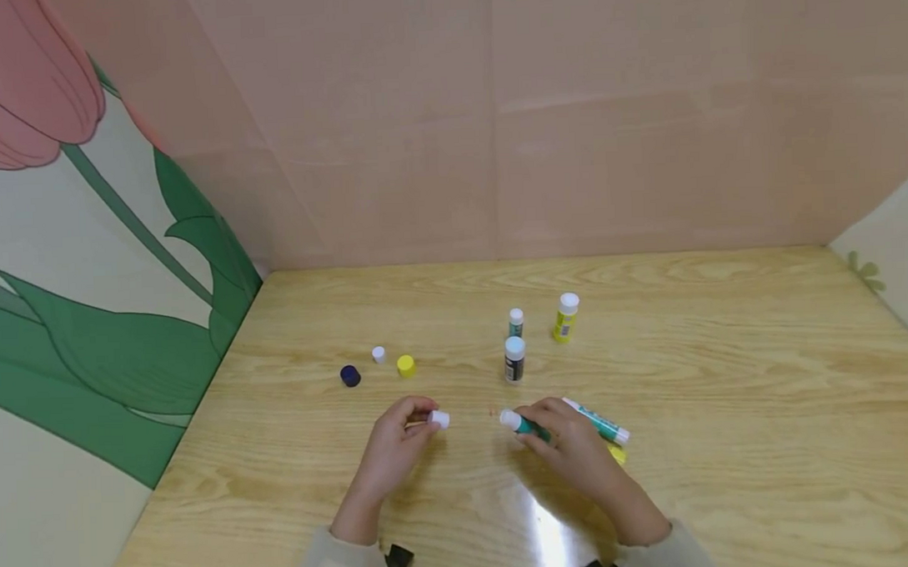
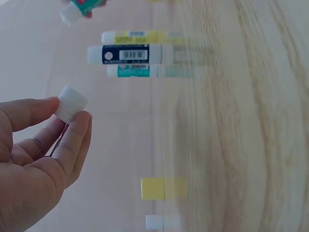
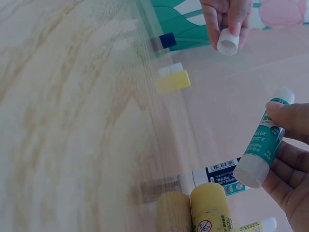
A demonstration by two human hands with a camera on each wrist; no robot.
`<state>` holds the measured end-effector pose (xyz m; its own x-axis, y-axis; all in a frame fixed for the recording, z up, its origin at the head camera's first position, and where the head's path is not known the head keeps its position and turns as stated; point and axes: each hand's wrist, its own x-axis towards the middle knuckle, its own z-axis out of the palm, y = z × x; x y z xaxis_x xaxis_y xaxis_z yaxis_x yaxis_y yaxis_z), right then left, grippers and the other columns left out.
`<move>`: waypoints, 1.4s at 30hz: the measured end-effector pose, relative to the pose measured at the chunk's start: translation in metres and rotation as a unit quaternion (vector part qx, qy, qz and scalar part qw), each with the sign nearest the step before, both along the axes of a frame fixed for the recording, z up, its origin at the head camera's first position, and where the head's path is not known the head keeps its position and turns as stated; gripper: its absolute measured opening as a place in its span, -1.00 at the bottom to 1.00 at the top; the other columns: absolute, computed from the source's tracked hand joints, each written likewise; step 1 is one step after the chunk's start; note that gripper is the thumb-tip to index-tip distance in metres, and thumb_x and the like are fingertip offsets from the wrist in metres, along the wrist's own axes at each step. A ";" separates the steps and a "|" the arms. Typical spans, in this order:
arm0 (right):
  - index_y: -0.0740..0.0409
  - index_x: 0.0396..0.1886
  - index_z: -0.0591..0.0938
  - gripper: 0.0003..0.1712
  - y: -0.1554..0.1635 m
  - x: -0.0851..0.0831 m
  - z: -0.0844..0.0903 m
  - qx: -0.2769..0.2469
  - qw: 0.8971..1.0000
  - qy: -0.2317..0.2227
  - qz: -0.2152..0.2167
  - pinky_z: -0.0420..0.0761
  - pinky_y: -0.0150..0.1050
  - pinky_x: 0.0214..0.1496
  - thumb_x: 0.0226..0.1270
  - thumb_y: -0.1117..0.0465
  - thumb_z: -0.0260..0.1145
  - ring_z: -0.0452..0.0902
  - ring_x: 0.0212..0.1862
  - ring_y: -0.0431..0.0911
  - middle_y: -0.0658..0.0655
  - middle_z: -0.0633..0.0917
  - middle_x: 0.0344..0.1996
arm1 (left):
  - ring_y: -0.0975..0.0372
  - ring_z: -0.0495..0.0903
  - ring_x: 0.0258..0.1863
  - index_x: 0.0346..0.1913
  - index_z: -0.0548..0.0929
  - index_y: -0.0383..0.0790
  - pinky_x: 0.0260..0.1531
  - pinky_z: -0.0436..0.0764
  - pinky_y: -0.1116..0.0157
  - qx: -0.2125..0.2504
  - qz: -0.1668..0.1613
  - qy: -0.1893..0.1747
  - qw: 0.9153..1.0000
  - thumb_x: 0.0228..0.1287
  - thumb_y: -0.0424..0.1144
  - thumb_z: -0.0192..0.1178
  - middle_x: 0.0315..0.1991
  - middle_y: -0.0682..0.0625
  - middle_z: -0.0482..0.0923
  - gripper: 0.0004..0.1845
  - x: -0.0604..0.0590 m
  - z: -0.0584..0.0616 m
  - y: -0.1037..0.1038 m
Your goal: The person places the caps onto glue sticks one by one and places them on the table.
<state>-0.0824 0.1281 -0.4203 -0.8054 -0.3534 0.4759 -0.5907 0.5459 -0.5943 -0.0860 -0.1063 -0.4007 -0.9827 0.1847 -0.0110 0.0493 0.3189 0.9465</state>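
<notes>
My left hand (image 1: pixel 396 442) pinches a small white cap (image 1: pixel 439 419) between thumb and fingers above the table. In the right wrist view the open end of this cap (image 3: pixel 228 44) shows. Across a short gap, my right hand (image 1: pixel 576 448) grips a glue stick (image 3: pixel 263 140) with a teal label, its uncapped whitish end pointing left toward the cap. Beside the right hand lie another teal glue stick (image 1: pixel 601 423) and a yellow glue stick (image 3: pixel 211 208), partly hidden by the hand in the head view.
Three glue sticks stand upright farther back: a small teal one (image 1: pixel 516 323), a navy one (image 1: pixel 514 361) and a yellow one (image 1: pixel 565 320). Left of them sit a dark blue cap (image 1: pixel 350 375), a white cap (image 1: pixel 379 354) and a yellow cap (image 1: pixel 406 366) on the wooden table (image 1: pixel 727 374).
</notes>
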 end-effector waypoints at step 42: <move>0.33 -0.32 0.61 -0.65 0.001 0.002 0.001 -0.008 1.000 0.016 0.000 0.47 -0.49 -0.51 -0.26 0.48 0.41 0.38 -0.42 -0.23 0.04 0.52 -0.42 | 0.12 0.45 -0.17 -0.12 0.44 -0.42 -0.24 0.51 0.41 0.027 -0.010 -0.011 1.000 0.16 -0.42 0.05 -0.18 -0.13 0.43 -0.78 0.005 0.002 0.010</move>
<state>-0.0801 0.1292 -0.4189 -0.7903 -0.3445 0.5067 -0.6086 0.5366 -0.5846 -0.0811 -0.0967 -0.3992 -0.9783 0.2061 -0.0219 0.0346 0.2667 0.9632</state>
